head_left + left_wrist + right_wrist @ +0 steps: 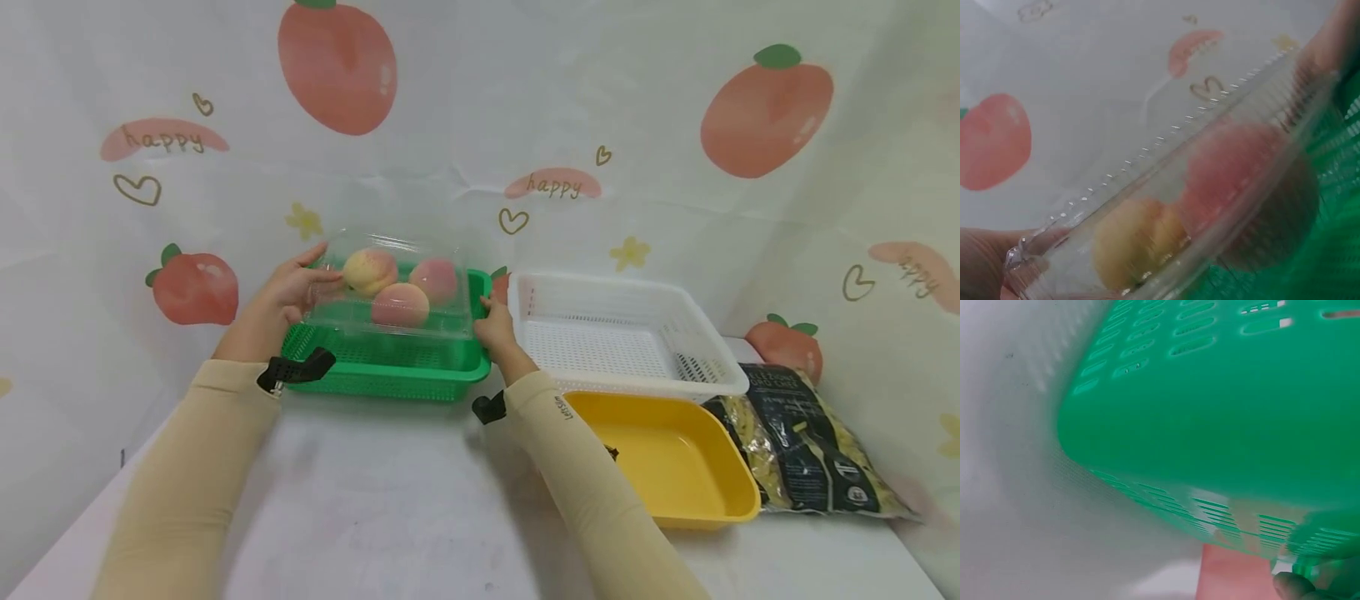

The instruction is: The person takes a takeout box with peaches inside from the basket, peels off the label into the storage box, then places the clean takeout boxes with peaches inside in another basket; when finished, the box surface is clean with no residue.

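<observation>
A clear plastic clamshell box (337, 321) with three peaches (401, 306) in it is held tilted over a green plastic basket (405, 385). My left hand (288, 287) grips the box's left end, its fingers spread along the side. At the other end, my right hand (495, 329) pinches the box close to the basket's right rim. Through the clear wall, the left wrist view shows a yellowish peach (1138, 244) and pinker ones behind it. The right wrist view is mostly filled by the basket's slotted outer wall (1210, 425), with dark fingertips (1294, 586) at the lower right.
Right of the green basket stands a white perforated basket (622, 382). A yellow tub (667, 467) is in front of it, partly behind my right sleeve. A black-and-clear bag of pasta (810, 450) lies at the far right. A fruit-printed cloth (450, 108) hangs behind the white table (360, 517).
</observation>
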`<state>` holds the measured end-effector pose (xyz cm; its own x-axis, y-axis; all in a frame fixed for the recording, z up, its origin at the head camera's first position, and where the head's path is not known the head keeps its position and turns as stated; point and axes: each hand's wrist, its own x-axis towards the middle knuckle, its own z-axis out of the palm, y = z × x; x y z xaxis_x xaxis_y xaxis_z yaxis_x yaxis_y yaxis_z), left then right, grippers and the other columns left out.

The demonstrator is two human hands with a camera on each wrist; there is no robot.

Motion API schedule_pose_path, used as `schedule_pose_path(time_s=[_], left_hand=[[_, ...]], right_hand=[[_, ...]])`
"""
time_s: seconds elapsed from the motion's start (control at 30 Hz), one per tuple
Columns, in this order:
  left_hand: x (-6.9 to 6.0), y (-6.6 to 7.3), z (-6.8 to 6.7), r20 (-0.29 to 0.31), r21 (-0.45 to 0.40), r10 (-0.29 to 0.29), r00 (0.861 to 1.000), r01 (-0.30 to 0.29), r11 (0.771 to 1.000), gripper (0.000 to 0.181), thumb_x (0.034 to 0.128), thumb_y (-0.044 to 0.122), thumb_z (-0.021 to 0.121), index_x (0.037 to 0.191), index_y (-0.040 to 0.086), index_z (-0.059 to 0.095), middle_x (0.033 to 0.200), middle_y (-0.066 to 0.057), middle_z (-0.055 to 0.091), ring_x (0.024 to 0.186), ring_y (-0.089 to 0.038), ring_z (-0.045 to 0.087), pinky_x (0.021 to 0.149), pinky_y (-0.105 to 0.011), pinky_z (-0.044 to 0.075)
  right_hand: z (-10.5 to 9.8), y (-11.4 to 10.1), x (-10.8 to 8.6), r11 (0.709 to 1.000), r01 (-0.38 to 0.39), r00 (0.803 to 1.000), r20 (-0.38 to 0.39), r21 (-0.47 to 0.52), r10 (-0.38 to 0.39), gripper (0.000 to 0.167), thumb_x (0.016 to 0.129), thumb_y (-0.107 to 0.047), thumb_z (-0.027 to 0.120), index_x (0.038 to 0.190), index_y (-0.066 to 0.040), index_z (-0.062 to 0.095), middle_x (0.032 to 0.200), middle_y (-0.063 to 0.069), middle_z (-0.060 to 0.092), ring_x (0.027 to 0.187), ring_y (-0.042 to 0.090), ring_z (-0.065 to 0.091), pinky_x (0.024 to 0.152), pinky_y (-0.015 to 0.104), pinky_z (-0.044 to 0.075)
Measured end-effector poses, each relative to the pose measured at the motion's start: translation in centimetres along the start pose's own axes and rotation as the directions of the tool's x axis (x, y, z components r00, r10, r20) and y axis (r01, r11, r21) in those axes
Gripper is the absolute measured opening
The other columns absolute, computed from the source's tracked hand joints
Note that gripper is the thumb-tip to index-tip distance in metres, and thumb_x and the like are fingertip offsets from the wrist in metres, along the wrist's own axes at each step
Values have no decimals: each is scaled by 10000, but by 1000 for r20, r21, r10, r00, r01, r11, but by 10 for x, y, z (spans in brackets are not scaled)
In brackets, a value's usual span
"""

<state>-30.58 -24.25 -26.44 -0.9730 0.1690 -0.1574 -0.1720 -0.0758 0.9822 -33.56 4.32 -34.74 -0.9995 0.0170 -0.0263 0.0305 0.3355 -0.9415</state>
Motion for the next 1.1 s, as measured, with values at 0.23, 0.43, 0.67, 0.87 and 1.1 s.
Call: schedule_pose_path(time_s=[0.23, 0.43, 0.67, 0.87, 1.1], left_hand=[[21, 5, -13, 50, 168, -57, 997, 48, 985, 707, 987, 118, 423, 1488, 286, -46, 1555, -107, 56, 1359, -229, 325, 931, -189, 466], [35, 3, -17, 112, 259, -83, 990, 52, 964, 684, 994, 65, 372, 1486, 185, -88, 1537, -104, -209, 1390, -409, 173, 1116, -426, 285], [45, -10, -15, 175, 301, -127, 976, 70, 951, 716, 998, 100, 397, 1481, 205, -122, 1535, -135, -203, 1402, -383, 155, 1115, -383, 306], [51, -24, -9, 175, 223, -167, 970, 126, 967, 678, 1014, 118, 354, 1482, 258, -116, 1549, -159, -137, 1405, -307, 242, 988, -235, 425], [54, -39, -7, 104, 234, -201, 974, 172, 957, 698, 1005, 155, 400, 1481, 299, -90, 1557, -129, -126, 1394, -312, 275, 604, -127, 455]], right_hand=[[1, 2, -1, 1000, 8, 1000, 16, -1, -8, 612, 859, 130, 377, 1444, -41, 316, 1579, 18, 112, 1449, 239, 104, 1135, 396, 250], [1, 2, -1, 1000, -3, 1000, 15, -18, 4, 604, 875, 112, 382, 1449, -62, 316, 1579, -7, 111, 1450, 235, 101, 1120, 394, 284], [1, 2, -1, 999, -4, 1000, 7, -35, 4, 612, 862, 119, 391, 1445, -53, 322, 1579, 4, 118, 1451, 234, 93, 1115, 404, 291], [0, 1, 0, 998, 15, 1000, 11, -58, -14, 616, 853, 124, 391, 1443, -34, 314, 1580, 26, 109, 1452, 242, 71, 1057, 352, 356], [-2, -4, 1, 985, 33, 999, 43, -169, -26, 603, 879, 90, 415, 1455, -19, 272, 1580, 59, 90, 1447, 258, 81, 873, 325, 405]])
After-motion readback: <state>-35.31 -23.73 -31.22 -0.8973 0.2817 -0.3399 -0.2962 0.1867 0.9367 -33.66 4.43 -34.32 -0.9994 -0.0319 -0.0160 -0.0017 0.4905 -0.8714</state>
